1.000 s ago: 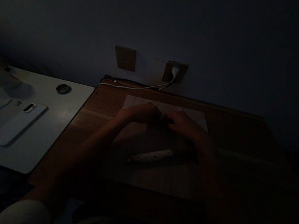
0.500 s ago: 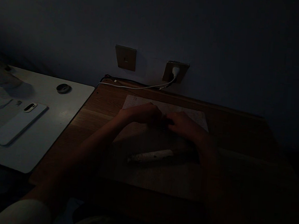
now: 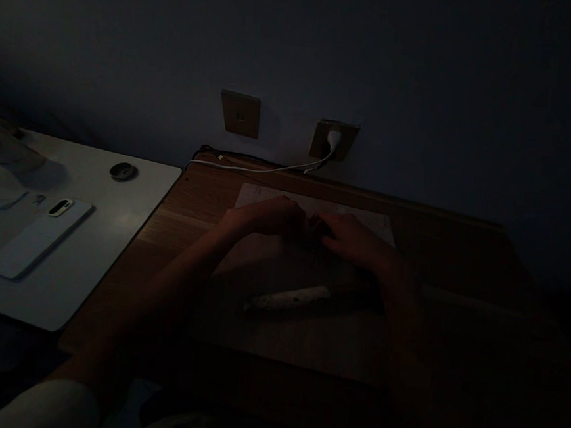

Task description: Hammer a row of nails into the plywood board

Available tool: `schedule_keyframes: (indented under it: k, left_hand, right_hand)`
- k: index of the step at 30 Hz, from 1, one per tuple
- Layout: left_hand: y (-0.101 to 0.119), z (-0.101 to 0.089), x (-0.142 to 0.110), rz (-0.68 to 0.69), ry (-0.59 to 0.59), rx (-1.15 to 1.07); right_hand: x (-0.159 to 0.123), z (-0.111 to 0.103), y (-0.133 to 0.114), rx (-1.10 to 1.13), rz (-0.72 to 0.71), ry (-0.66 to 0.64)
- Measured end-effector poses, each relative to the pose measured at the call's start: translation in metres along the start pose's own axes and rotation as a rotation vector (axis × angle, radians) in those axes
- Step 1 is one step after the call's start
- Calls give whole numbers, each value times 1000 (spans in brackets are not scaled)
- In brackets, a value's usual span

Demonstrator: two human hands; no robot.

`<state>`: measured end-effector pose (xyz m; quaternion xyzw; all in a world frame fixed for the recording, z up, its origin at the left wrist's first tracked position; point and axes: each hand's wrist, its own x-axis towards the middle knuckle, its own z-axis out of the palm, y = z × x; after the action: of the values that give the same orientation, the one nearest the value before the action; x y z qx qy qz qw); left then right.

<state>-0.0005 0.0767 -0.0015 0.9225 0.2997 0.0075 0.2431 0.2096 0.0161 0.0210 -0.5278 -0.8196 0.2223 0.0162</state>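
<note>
The scene is very dark. My left hand (image 3: 285, 215) is curled with its fingers closed over the far part of a pale rectangular board or sheet (image 3: 280, 339). Close beside it, my right hand (image 3: 346, 235) has its fingers bent inward, thumb toward the left hand. Something small seems to be between the fingertips, too dark to name. Nearer to me on the board lies a long tool with a pale, spotted handle (image 3: 291, 298), perhaps a knife. Its dark far end reaches right, under the shadow of my right forearm.
The board rests on a wooden table (image 3: 176, 225) against the wall. At left, a white tabletop (image 3: 111, 227) holds a pale phone (image 3: 39, 237) and a round dark object (image 3: 123, 171). A plug (image 3: 333, 139) with a white cable (image 3: 249, 168) runs along the table's back edge.
Both hands stay over the far part of the board, with only small finger movements and a slightly wider gap between them. The tool lies in the same place.
</note>
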Motion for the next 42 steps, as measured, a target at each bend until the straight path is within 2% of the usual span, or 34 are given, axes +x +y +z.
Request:
schedule_keyframes:
  k: [4, 7, 10, 13, 15, 17, 19, 22, 25, 27, 28, 32, 35, 39, 42]
  left_hand:
    - [0, -12, -10, -95, 30, 46]
    - [0, -16, -25, -129, 126, 70]
    - [4, -7, -55, -87, 260, 127]
    - [11, 14, -101, -77, 376, 171]
    - [16, 33, -140, -93, 420, 155]
    - [20, 54, -181, -138, 451, 129]
    - [23, 77, -218, -256, 489, 74]
    - [29, 104, -252, -405, 596, 23]
    - [39, 119, -259, -445, 585, -13]
    - [48, 124, -253, -460, 559, -59]
    - [52, 126, -249, -476, 565, -89]
    - [71, 134, -239, -526, 644, -219]
    - [81, 132, -239, -570, 690, -336]
    - [82, 125, -244, -682, 752, -478]
    - [77, 127, -251, -716, 790, -537]
  right_hand:
    - [-8, -10, 0, 59, 46, 105]
    - [-18, -22, -1, 92, 89, 213]
    - [-33, -34, 4, 144, 81, 343]
    - [-57, -33, 17, 206, 131, 452]
    - [-80, -21, 27, 239, 177, 549]
    - [-109, 3, 36, 262, 239, 699]
    - [-142, 37, 41, 279, 408, 838]
    - [-191, 93, 44, 307, 592, 853]
    - [-230, 138, 37, 368, 698, 835]
    - [-247, 154, 28, 401, 815, 822]
    - [-253, 159, 23, 408, 825, 812]
    - [-261, 163, 9, 420, 827, 833]
    - [-265, 166, 14, 457, 806, 797]
    - [-272, 177, 26, 471, 746, 727]
    - [-277, 179, 27, 456, 691, 691]
